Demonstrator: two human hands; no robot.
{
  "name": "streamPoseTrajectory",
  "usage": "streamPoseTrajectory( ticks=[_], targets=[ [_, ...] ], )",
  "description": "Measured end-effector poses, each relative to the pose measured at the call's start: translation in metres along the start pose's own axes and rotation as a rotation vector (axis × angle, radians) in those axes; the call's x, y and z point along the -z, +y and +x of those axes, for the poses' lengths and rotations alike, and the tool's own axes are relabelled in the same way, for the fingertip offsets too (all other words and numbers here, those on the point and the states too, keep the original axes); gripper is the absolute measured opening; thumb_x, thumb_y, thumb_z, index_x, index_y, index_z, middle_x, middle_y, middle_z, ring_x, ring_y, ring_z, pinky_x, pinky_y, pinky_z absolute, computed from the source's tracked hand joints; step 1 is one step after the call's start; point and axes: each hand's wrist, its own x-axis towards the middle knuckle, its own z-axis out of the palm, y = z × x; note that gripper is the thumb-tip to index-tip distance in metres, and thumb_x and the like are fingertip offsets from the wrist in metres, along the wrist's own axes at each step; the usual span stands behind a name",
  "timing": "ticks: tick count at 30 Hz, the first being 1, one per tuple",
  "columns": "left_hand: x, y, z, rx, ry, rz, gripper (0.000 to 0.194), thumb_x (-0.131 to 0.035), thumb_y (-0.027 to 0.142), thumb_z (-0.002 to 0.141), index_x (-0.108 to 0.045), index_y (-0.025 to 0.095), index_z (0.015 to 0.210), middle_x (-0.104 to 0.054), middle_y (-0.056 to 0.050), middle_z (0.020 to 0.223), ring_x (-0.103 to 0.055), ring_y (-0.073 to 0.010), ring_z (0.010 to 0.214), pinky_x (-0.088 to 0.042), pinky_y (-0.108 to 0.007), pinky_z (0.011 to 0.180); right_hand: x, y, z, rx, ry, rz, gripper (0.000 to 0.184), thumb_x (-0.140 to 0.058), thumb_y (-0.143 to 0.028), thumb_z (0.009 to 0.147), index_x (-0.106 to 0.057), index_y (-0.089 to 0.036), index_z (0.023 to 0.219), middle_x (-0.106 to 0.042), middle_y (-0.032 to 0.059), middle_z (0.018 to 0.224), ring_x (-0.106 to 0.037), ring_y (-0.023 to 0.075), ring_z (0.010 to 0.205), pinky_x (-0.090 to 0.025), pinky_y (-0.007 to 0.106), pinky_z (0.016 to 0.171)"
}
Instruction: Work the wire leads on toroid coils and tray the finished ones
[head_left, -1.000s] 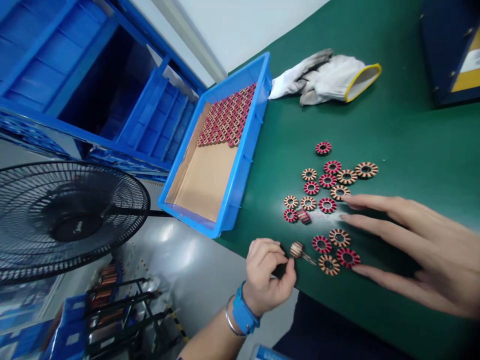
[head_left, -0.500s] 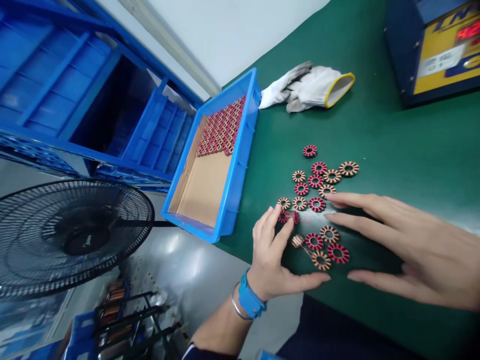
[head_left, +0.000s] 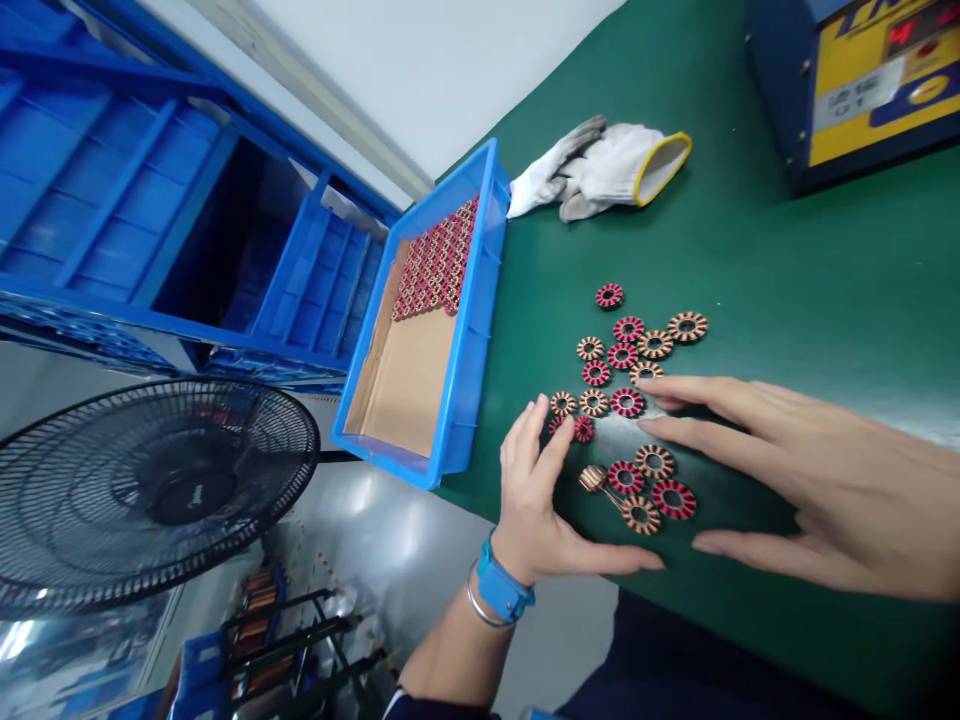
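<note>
Several small ring-shaped wound coils lie loose on the green table, some red such as this red coil (head_left: pixel 673 499), others copper-coloured like this copper coil (head_left: pixel 640 514). My left hand (head_left: pixel 536 500), with a blue wristband and a metal bangle, is spread at their left side; its fingertips are by two small red coils (head_left: pixel 583 429). From the right, my right hand (head_left: pixel 802 480) reaches in with fingers apart, its index fingertip at a copper coil (head_left: pixel 646 373). Between the hands one copper coil (head_left: pixel 592 478) stands on edge. Neither hand grips anything.
A blue bin (head_left: pixel 457 420) lined with cardboard holds packed rows of coils at its far end. White gloves (head_left: pixel 600 175) with yellow cuffs lie behind the coils. A blue-and-yellow device (head_left: pixel 855 100) with a red display stands at the back right. A black fan (head_left: pixel 172 490) is at left.
The view has shifted slightly. One small red coil near my left fingertips stood on edge before and now lies flat beside the other. Both hands stay spread.
</note>
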Motion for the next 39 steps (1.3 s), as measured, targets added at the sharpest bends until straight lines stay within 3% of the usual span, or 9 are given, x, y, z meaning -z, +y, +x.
streamPoseTrajectory(
  ticks=[8,14,18,20,25,28,30,34,39],
  targets=[
    [-0.001,-0.01,-0.005,0.071,-0.008,0.068,0.13,-0.082,0.084,0.051,-0.042,0.018,0.155,-0.039,-0.027,0.159,-0.046,-0.0486,0.142,-0.041,-0.069,0.113,-0.002,-0.001,0.001,-0.022,0.017,0.031,0.071,-0.068,-0.056,0.087,-0.054,-0.024,0.148,-0.05,0.0142,0.156,-0.063,0.0394,0.127,-0.064,0.056,0.09],
    [-0.002,-0.002,-0.026,-0.021,0.309,0.097,0.099,-0.082,0.076,0.062,-0.06,0.016,0.139,-0.061,-0.018,0.128,-0.064,-0.036,0.115,-0.059,-0.053,0.094,-0.003,-0.001,0.001,-0.018,0.049,0.047,0.066,-0.067,-0.056,0.088,-0.057,-0.022,0.144,-0.051,0.0142,0.156,-0.064,0.039,0.126,-0.066,0.056,0.088],
    [-0.001,0.008,-0.027,-0.079,0.151,0.09,0.059,-0.077,0.05,0.082,-0.065,0.019,0.131,-0.067,-0.012,0.111,-0.068,-0.0252,0.096,-0.062,-0.04,0.079,-0.005,-0.001,0.001,-0.041,0.039,0.067,0.067,-0.067,-0.056,0.088,-0.057,-0.024,0.146,-0.051,0.0128,0.157,-0.064,0.0391,0.126,-0.065,0.056,0.09],
    [-0.001,0.009,-0.024,-0.019,0.107,0.047,0.056,-0.078,0.044,0.083,-0.064,0.02,0.132,-0.068,-0.011,0.11,-0.069,-0.0249,0.095,-0.062,-0.04,0.079,-0.006,-0.001,0.0,-0.045,0.036,0.06,0.067,-0.066,-0.058,0.089,-0.057,-0.024,0.146,-0.051,0.0126,0.156,-0.063,0.0384,0.127,-0.064,0.056,0.091],
    [0.001,0.002,-0.024,0.129,0.142,0.003,0.092,-0.09,0.062,0.063,-0.058,0.02,0.139,-0.064,-0.015,0.123,-0.066,-0.0323,0.113,-0.061,-0.051,0.093,-0.002,-0.001,0.001,-0.053,0.017,0.047,0.066,-0.064,-0.057,0.09,-0.053,-0.025,0.147,-0.048,0.0115,0.158,-0.06,0.0368,0.131,-0.061,0.054,0.095],
    [0.002,0.0,-0.029,0.219,0.044,0.028,0.152,-0.087,0.083,0.039,-0.027,0.015,0.161,-0.044,-0.028,0.152,-0.048,-0.0483,0.139,-0.047,-0.068,0.109,0.003,-0.004,0.003,-0.076,0.069,0.009,0.081,-0.069,-0.062,0.082,-0.047,-0.025,0.151,-0.044,0.0129,0.161,-0.054,0.0399,0.135,-0.057,0.057,0.098],
    [0.0,0.001,-0.028,0.273,-0.104,0.054,0.176,-0.084,0.088,0.03,-0.001,0.012,0.165,-0.02,-0.035,0.164,-0.028,-0.0564,0.151,-0.033,-0.077,0.116,0.004,-0.008,0.006,-0.101,0.075,-0.059,0.103,-0.075,-0.071,0.07,-0.042,-0.022,0.154,-0.04,0.0184,0.162,-0.047,0.046,0.14,-0.049,0.063,0.104],
    [-0.012,0.0,-0.005,0.313,-0.258,0.072,0.184,-0.084,0.089,0.032,0.024,0.012,0.16,0.001,-0.038,0.167,-0.007,-0.058,0.155,-0.019,-0.083,0.118,-0.004,-0.01,0.01,-0.147,0.03,-0.259,0.121,-0.064,-0.084,0.069,-0.03,-0.013,0.161,-0.026,0.0323,0.165,-0.04,0.0557,0.143,-0.034,0.077,0.109],
    [-0.026,-0.021,0.053,0.467,-0.396,-0.046,0.178,-0.082,0.089,0.037,0.019,0.008,0.161,0.003,-0.032,0.169,-0.002,-0.0498,0.158,-0.012,-0.076,0.125,-0.016,0.021,0.014,-0.282,0.089,-0.41,0.115,-0.038,-0.087,0.082,-0.007,-0.016,0.168,-0.018,0.0337,0.168,-0.043,0.0587,0.14,-0.027,0.084,0.106]
  ],
)
